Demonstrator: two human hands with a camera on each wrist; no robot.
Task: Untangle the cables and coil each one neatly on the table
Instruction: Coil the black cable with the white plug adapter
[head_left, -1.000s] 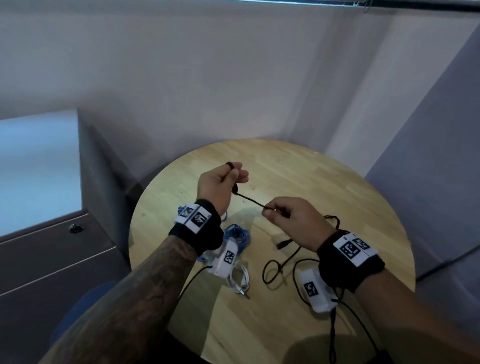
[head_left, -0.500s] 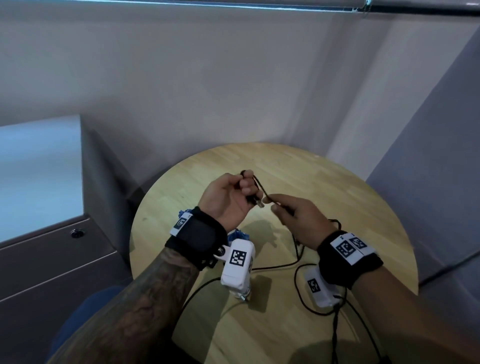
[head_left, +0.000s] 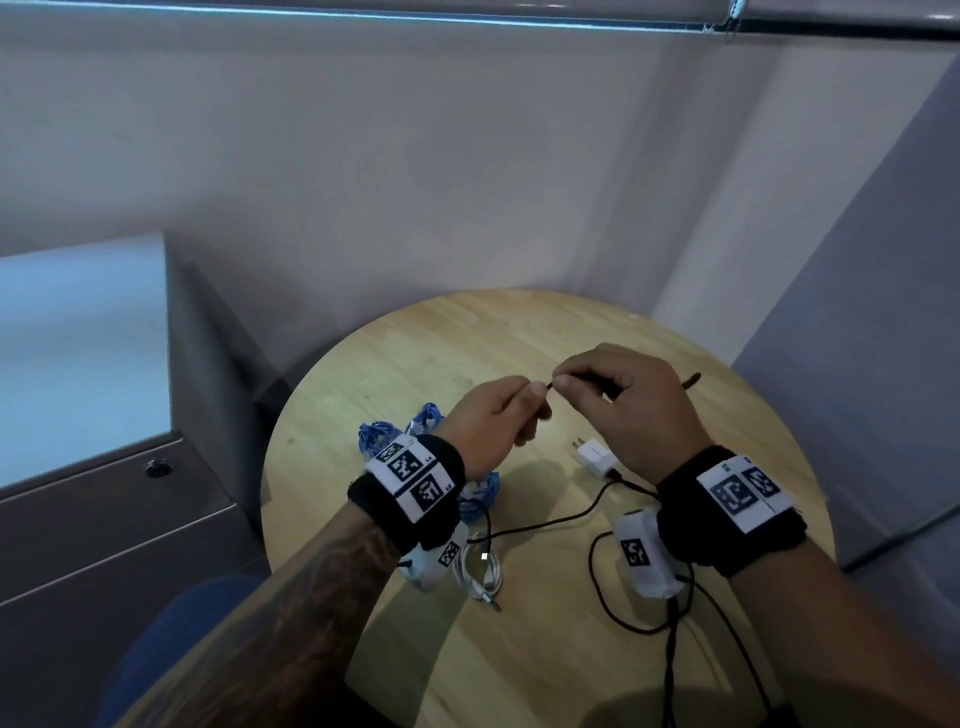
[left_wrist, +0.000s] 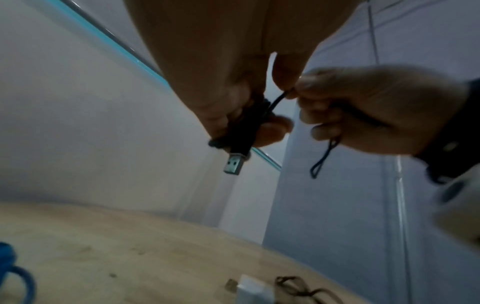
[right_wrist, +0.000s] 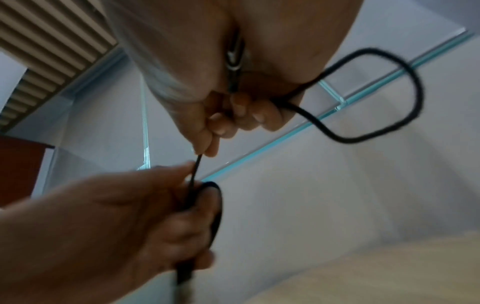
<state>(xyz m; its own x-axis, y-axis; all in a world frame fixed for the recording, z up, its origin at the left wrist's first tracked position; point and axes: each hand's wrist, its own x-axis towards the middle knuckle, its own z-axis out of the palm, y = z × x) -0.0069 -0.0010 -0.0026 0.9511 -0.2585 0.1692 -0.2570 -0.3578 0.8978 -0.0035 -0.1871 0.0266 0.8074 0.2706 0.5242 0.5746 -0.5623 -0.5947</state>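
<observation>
Head view, near to far: a white cable (head_left: 480, 571) lies coiled at the near left of the round wooden table (head_left: 519, 649), black leads trail nearby, then a blue cable (head_left: 382, 436) and a white charger (head_left: 596, 457). Above them the left hand (head_left: 491, 426) curls around the black USB cable (left_wrist: 242, 137), its plug pointing down, long axis near upright. The right hand (head_left: 631, 410) pinches the cord just beside it, with a loop held in its curled fingers.

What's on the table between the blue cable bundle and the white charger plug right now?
In the head view, bare wood of the table, overhung by the left hand gripping the black cable, lies between blue cable bundle and white charger plug.
</observation>
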